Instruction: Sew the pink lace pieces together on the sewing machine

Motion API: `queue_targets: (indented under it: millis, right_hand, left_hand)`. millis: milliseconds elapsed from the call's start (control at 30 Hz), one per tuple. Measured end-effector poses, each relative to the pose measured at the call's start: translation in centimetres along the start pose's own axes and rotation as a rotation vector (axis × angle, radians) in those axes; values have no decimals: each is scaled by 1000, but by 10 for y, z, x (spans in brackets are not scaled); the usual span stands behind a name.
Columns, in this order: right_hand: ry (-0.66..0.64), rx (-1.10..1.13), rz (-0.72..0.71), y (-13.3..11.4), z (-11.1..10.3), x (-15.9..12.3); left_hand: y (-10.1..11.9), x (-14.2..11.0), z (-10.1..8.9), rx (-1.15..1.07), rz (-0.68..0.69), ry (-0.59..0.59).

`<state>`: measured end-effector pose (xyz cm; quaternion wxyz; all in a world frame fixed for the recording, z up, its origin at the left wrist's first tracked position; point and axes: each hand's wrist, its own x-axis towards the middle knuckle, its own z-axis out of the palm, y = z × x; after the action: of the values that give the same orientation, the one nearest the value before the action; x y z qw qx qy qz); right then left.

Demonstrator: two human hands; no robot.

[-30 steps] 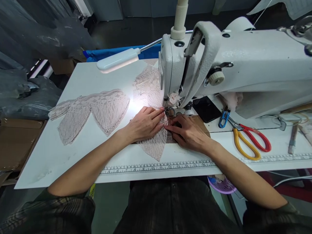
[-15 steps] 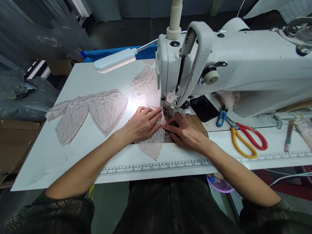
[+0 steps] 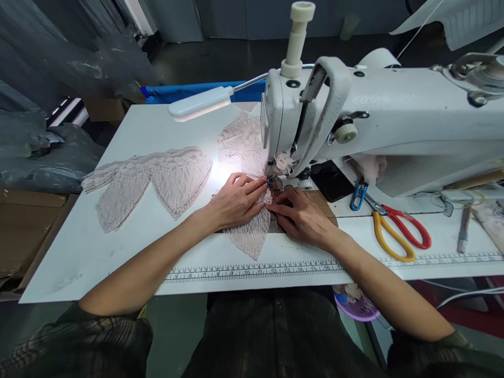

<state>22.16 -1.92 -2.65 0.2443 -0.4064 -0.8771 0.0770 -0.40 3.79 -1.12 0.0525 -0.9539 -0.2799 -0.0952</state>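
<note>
The sewing machine [image 3: 374,115] stands on the right part of the white table [image 3: 118,262]. A pale lace piece [image 3: 248,236] lies beneath the needle end of the machine, running out beyond it toward the far edge and ending in a point on the near side. The left hand [image 3: 240,202] rests on this lace, just left of the machine's needle area, its grip laid out flat with the fingers close together. The right hand [image 3: 301,215] is on the near side of the machine's head, fingers bent, one fingertip touching the lace edge; whether its grip pinches the cloth I cannot tell.

Well to the left of the machine lie more lace pieces [image 3: 179,181], layered. A lamp [image 3: 200,103] reaches out left of the machine's head, near a bright patch on the lace. Under the machine's arm is a black flat object [image 3: 333,181], with blue snips [image 3: 358,195] and red-and-yellow scissors [image 3: 394,231] nearer the person. A printed ruler strip [image 3: 255,271] runs along the table's near edge, in front of the machine.
</note>
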Motion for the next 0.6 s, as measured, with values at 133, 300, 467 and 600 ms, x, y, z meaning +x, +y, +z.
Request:
queue_targets:
  millis: [133, 300, 467, 600]
  right_hand:
    - [35, 24, -5, 1, 3, -1]
    - [33, 34, -30, 5, 4, -3]
    - [9, 35, -60, 9, 3, -3]
    - [-8, 24, -67, 10, 2, -3]
  left_hand:
    - [3, 0, -1, 20, -12, 1]
    - [7, -1, 2, 52, -28, 52]
    - [15, -1, 6, 93, 34, 172]
    - [15, -4, 4, 10, 78, 183]
